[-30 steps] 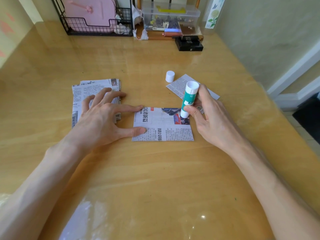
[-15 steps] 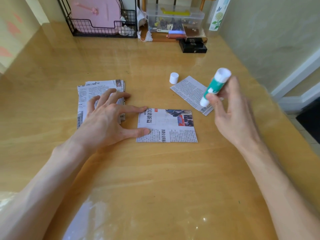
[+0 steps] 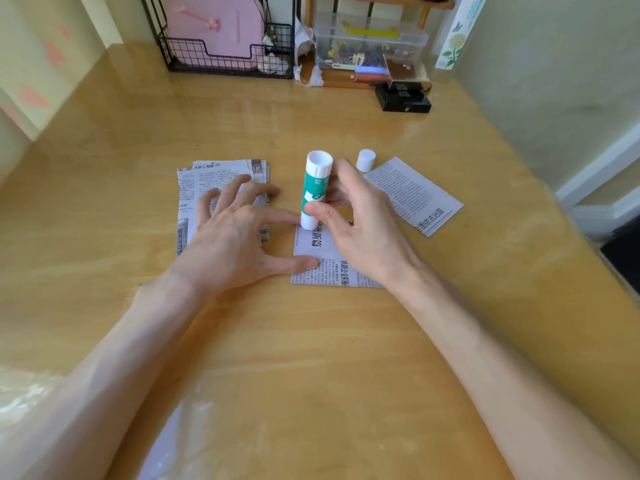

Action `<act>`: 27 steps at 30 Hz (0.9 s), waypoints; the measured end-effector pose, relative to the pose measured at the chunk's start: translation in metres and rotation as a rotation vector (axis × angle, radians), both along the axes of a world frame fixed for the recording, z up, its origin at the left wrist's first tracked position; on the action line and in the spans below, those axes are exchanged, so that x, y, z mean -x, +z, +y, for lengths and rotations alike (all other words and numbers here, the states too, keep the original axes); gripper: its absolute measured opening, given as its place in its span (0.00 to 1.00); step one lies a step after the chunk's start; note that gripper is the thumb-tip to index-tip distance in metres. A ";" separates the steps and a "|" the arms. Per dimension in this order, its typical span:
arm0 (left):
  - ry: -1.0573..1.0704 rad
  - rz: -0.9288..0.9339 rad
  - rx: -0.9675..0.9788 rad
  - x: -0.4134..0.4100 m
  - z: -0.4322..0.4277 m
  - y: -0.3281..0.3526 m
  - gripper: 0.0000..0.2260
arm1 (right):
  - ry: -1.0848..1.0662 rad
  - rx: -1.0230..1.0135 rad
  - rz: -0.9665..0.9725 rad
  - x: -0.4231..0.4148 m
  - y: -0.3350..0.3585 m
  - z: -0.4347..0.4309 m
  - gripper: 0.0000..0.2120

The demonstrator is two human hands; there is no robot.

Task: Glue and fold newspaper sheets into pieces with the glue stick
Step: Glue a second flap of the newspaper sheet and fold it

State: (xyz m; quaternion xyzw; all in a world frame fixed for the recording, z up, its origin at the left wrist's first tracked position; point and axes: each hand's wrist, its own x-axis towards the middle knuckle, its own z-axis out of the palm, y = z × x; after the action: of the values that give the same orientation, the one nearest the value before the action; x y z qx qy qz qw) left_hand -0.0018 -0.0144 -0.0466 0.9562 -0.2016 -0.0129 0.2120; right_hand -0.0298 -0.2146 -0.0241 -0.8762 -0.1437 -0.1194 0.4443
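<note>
The glue stick (image 3: 316, 190) was held upright just above the centre of the frame, its lower white end set on the upper left corner of a folded newspaper piece (image 3: 322, 268). It was gripped by the right hand (image 3: 363, 233), whose thumb and fingers were clamped round the green barrel. The piece was laid flat on the desk (image 3: 311, 358), and its right part was hidden under that hand. Its left edge was pressed by the thumb of the left hand (image 3: 228, 237), whose fingers (image 3: 242, 183) were spread apart, the forefinger stretched towards the foot of the stick and the others rested on a stack of newspaper sheets (image 3: 188, 188) left of centre. A white cap (image 3: 365, 160) was stood upright just right of the stick's top, beside a loose newspaper piece (image 3: 412, 195) laid askew at right of centre. Along the upper edge a black wire basket (image 3: 221, 64), a clear plastic box (image 3: 370, 43) and black boxes (image 3: 403, 98) were ranged
</note>
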 end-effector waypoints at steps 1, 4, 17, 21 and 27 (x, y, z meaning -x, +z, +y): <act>0.005 -0.002 0.000 0.000 0.000 -0.001 0.33 | 0.003 0.005 -0.001 -0.001 0.000 0.001 0.08; 0.012 -0.002 0.008 0.000 0.000 -0.001 0.35 | 0.001 0.008 0.003 -0.001 0.000 0.000 0.09; 0.037 0.031 0.027 -0.003 -0.002 0.000 0.34 | 0.026 0.067 0.000 0.000 -0.007 0.003 0.09; 0.036 0.021 0.026 -0.003 -0.002 -0.001 0.36 | 0.024 0.131 -0.017 -0.001 -0.008 0.004 0.10; 0.036 0.047 -0.008 -0.004 -0.002 0.001 0.36 | 0.023 0.167 -0.018 -0.001 -0.007 0.002 0.11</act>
State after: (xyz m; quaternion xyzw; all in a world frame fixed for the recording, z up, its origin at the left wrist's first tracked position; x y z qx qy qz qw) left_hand 0.0017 -0.0162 -0.0459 0.9599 -0.1794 -0.0322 0.2131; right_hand -0.0292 -0.2121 -0.0311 -0.9074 -0.1675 -0.1097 0.3696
